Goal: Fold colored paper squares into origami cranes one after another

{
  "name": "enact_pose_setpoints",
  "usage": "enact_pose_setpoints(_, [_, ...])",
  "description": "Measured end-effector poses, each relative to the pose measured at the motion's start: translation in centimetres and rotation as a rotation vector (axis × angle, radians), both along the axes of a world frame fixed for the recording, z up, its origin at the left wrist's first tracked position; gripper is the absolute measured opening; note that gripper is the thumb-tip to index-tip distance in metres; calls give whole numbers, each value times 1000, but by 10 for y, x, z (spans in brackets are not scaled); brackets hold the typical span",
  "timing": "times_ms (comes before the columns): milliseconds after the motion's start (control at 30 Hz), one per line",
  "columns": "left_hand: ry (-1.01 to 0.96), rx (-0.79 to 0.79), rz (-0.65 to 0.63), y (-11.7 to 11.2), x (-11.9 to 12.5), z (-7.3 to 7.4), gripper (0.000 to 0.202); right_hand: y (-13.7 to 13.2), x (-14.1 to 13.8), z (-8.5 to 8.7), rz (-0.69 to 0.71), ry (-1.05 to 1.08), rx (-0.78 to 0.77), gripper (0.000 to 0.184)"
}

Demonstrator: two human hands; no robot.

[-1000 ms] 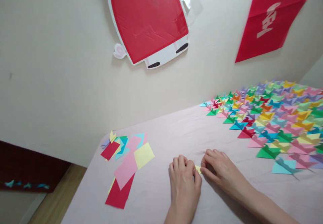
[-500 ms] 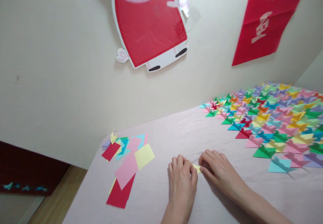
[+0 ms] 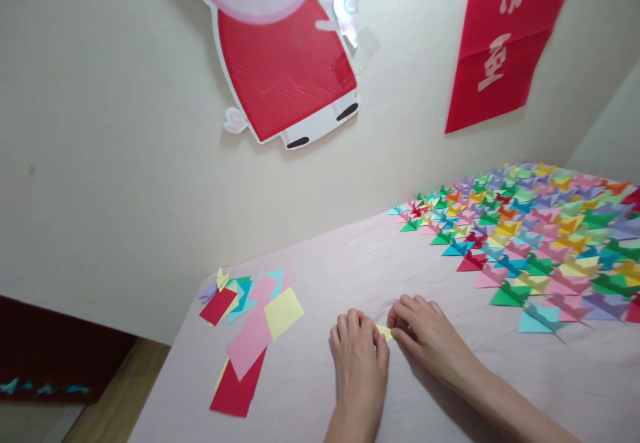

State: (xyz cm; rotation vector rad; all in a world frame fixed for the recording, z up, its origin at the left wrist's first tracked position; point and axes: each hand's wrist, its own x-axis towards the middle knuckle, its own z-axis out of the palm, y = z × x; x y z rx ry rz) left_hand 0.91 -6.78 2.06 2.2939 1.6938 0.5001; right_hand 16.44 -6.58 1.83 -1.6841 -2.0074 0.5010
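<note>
A small pale yellow piece of folded paper (image 3: 385, 332) lies on the cloth-covered surface between my hands, with only a part of it showing. My left hand (image 3: 359, 356) rests palm down at its left end, thumb and fingers drawn together on the paper. From the other side my right hand (image 3: 425, 331) pinches the right end with bent fingers. The hidden parts of the paper lie under my fingertips, so its full shape cannot be made out.
Many coloured origami cranes (image 3: 540, 230) stand in rows at right. Loose paper squares (image 3: 249, 343) lie at left, near a small yellow folded piece (image 3: 223, 278). Behind rises a wall (image 3: 125, 163) with a cartoon cutout (image 3: 290, 70) and red banner (image 3: 500, 50).
The view has shifted slightly, so the wall and cranes appear a little further left. My hands keep nearly the same hold on the yellow paper.
</note>
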Motion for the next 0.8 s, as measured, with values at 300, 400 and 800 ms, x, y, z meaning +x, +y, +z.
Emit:
enact_pose_setpoints(300, [-108,-46,10,-3,-1,2,14,-2,-11,5,-82,-30,-4,5])
enact_pose_setpoints(400, [-135,-54,4,-3,-2,2,18,-1,-12,3,-86,-32,-17,8])
enact_pose_setpoints(800, [-178,-65,37,-3,2,4,17,3,1,-1,-45,64,-87,21])
